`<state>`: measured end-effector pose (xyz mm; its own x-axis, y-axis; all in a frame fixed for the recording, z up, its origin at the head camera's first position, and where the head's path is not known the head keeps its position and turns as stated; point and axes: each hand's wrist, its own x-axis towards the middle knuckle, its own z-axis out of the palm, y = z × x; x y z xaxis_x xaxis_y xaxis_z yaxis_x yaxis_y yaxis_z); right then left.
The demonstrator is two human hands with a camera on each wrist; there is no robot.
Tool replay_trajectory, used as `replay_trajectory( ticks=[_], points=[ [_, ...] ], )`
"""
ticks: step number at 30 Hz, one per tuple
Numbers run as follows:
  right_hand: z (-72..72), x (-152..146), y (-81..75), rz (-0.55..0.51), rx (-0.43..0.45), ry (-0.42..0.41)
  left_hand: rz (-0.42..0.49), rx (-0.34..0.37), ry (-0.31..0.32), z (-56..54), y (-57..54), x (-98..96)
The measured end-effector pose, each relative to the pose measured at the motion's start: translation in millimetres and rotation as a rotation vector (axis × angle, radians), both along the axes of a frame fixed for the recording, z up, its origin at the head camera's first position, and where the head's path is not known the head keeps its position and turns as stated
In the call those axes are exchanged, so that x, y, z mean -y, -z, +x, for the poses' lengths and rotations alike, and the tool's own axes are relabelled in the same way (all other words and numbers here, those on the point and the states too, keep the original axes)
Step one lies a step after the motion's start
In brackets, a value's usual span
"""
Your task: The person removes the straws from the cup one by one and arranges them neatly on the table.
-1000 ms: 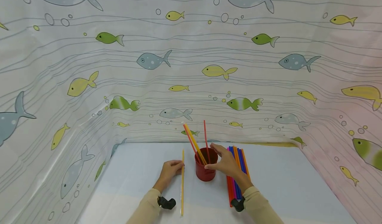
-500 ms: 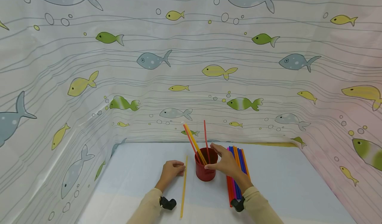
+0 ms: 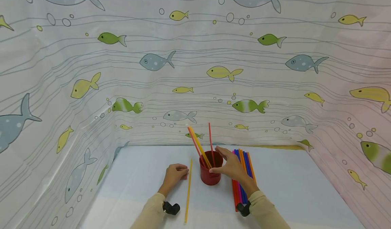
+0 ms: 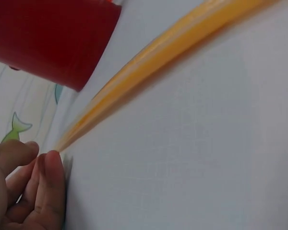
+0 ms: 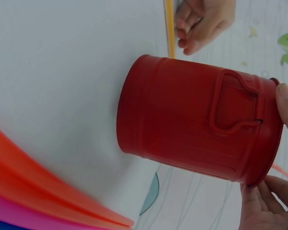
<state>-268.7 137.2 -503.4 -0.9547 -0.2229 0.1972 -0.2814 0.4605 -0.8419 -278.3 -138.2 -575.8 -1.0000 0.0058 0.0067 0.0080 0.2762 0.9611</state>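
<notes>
A red metal bucket (image 3: 210,178) with a wire side handle stands upright on the white table. My right hand (image 3: 231,168) holds its rim, thumb at the near side and fingers at the far side. Red and yellow straws (image 3: 198,144) lean left inside it, and a thin red straw (image 3: 210,137) stands nearer its right side. Left of the bucket a single yellow straw (image 3: 188,195) lies on the table. Beside its far end rests my left hand (image 3: 174,175), fingers loosely bent; in the left wrist view the fingertips are by the straw's end (image 4: 62,143) without pinching it.
A row of orange, blue, magenta and red straws (image 3: 241,174) lies to the right of the bucket, partly under my right forearm. White fish-printed sheeting (image 3: 195,86) rises around the table's (image 3: 290,188) back and sides.
The yellow straw has come down flat, its far end shifting slightly right, and my left fingers have let go of it. My right hand keeps still on the bucket.
</notes>
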Motion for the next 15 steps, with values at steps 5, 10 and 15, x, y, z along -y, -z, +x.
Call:
replay_trajectory(
  ticks=[5, 10, 15],
  points=[
    [0.8, 0.4, -0.4, -0.004, -0.003, -0.001, -0.02, -0.05, -0.016, -1.9, -5.0, -0.4],
    [0.4, 0.3, 0.8, -0.012, -0.006, -0.003, 0.048, -0.074, -0.023, -4.5, -16.8, -3.7],
    [0.2, 0.3, 0.9, -0.022, -0.001, -0.008, 0.115, -0.126, -0.006, -6.8, -34.2, -8.4]
  ],
)
